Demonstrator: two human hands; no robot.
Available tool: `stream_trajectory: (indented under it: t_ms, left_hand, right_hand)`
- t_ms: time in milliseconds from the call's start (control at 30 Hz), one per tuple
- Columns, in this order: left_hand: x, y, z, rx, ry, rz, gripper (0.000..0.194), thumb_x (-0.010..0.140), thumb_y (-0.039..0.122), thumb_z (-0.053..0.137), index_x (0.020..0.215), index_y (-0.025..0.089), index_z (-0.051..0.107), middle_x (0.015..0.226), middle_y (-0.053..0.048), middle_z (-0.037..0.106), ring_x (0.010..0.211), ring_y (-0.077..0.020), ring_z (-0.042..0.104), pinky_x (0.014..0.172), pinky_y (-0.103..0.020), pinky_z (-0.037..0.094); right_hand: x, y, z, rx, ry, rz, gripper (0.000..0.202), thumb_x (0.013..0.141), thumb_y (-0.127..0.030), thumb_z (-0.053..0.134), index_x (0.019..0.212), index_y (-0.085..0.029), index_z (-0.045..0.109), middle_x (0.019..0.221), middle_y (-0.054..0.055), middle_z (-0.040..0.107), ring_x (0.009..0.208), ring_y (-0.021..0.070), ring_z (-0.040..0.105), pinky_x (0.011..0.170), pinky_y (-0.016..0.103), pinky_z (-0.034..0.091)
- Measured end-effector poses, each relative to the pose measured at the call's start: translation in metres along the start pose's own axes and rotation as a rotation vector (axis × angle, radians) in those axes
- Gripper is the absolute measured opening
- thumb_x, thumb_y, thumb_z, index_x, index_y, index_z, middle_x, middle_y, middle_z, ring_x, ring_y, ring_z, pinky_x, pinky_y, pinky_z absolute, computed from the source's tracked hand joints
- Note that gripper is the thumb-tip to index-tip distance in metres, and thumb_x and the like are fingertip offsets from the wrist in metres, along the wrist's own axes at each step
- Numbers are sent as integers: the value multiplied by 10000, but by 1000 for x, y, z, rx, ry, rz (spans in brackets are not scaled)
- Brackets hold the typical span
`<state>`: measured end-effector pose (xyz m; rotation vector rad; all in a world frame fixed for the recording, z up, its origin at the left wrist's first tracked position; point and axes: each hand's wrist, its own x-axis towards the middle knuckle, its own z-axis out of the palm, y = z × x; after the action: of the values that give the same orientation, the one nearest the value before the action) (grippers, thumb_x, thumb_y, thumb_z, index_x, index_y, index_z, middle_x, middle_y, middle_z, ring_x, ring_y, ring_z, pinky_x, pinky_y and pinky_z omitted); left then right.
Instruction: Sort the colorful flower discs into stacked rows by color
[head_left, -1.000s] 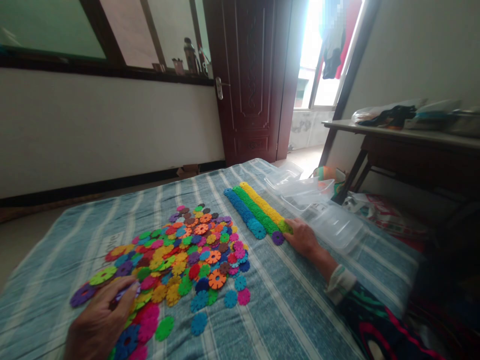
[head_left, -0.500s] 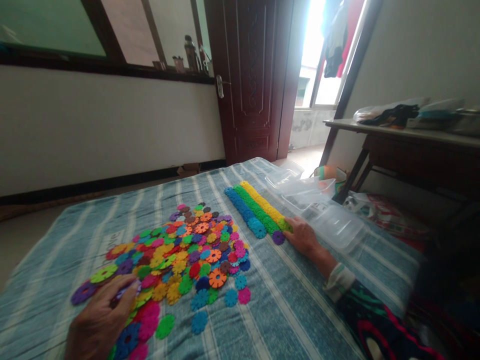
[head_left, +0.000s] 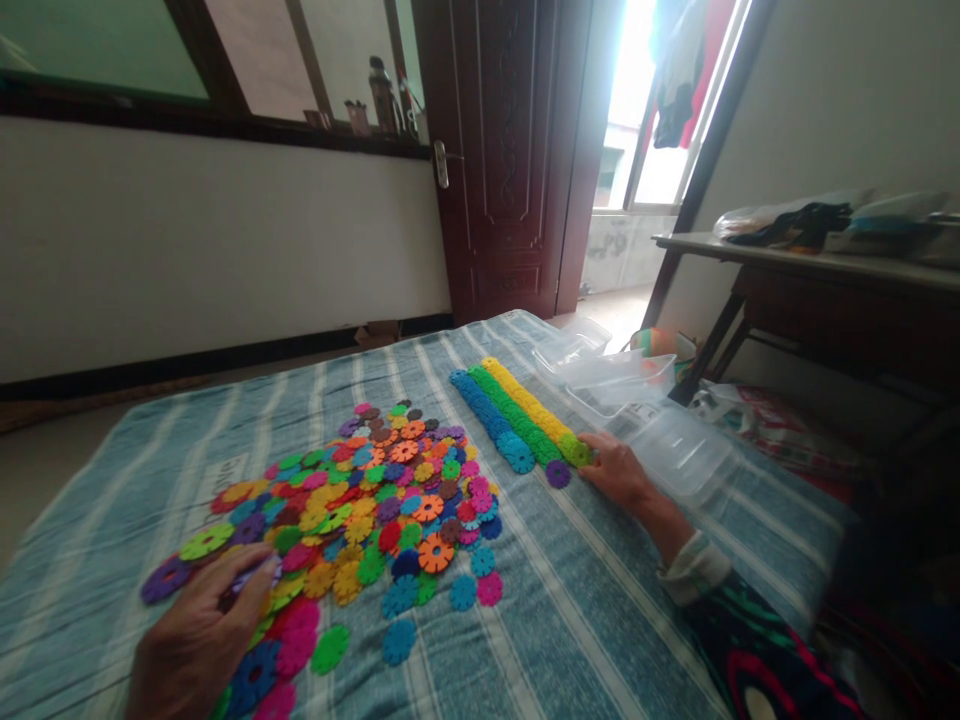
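Observation:
My left hand (head_left: 206, 625) is closed around a purple notched plastic disc (head_left: 259, 578) at the near left of a mixed pile of colourful notched discs (head_left: 352, 510). With its fingertips, my right hand (head_left: 616, 470) touches the yellow-green disc (head_left: 576, 450) at the near end of an overlapping yellow row (head_left: 525, 400). Whether those fingers pinch the disc or only press on it is hard to see. Beside that row lie a green row (head_left: 514, 415) and a blue row (head_left: 481, 408), which ends in lighter blue discs. A single purple disc (head_left: 557, 473) lies at the near end of the green row.
Clear plastic boxes (head_left: 679, 455) stand on the striped cloth (head_left: 555, 600) right of the rows. A desk (head_left: 810, 255) with bags on it is at the right. Behind the bed are a dark red door (head_left: 510, 150) and a ledge with a flask (head_left: 382, 95).
My right hand has shifted slightly right, showing more of the yellow-green disc at the row's end. My left hand stays in nearly the same place with the purple disc.

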<state>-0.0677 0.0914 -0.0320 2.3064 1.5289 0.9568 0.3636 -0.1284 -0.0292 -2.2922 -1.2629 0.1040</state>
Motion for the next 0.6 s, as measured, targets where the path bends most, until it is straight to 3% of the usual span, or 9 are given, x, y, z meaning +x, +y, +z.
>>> stream_trajectory:
  t_ms: [167, 300, 467, 600]
  left_hand:
    - [0, 0, -1, 15, -7, -20, 441, 673, 532, 443, 853, 191, 655, 1052, -95, 711, 1000, -250, 653, 1001, -369, 465]
    - [0, -2, 0, 16, 9, -3, 406, 684, 523, 447, 837, 210, 655, 1038, -72, 717, 989, -239, 657, 998, -353, 468]
    - [1, 2, -1, 18, -5, 1, 426, 695, 530, 427, 842, 196, 646, 1043, -91, 710, 1010, -249, 650, 1016, -370, 455]
    - [1, 5, -2, 18, -29, 1, 478, 677, 531, 412, 856, 154, 644, 1043, -137, 699, 1025, -274, 644, 1021, -388, 450]
  right_hand:
    - [-3, -3, -1, -25, 22, 11, 436, 732, -130, 618, 1164, -189, 617, 1110, 58, 648, 867, 163, 619, 826, 267, 460]
    - [-15, -21, 1, -112, 49, -28, 316, 809, -260, 626, 1122, -214, 615, 1089, 69, 629, 937, 195, 606, 812, 269, 441]
    - [-28, -49, 11, -200, -24, -115, 163, 864, -319, 593, 998, -229, 616, 1032, 51, 627, 932, 186, 602, 762, 243, 420]
    - [-29, -54, 15, -241, -48, -96, 149, 870, -326, 597, 967, -214, 611, 1014, 51, 626, 916, 187, 600, 745, 247, 415]
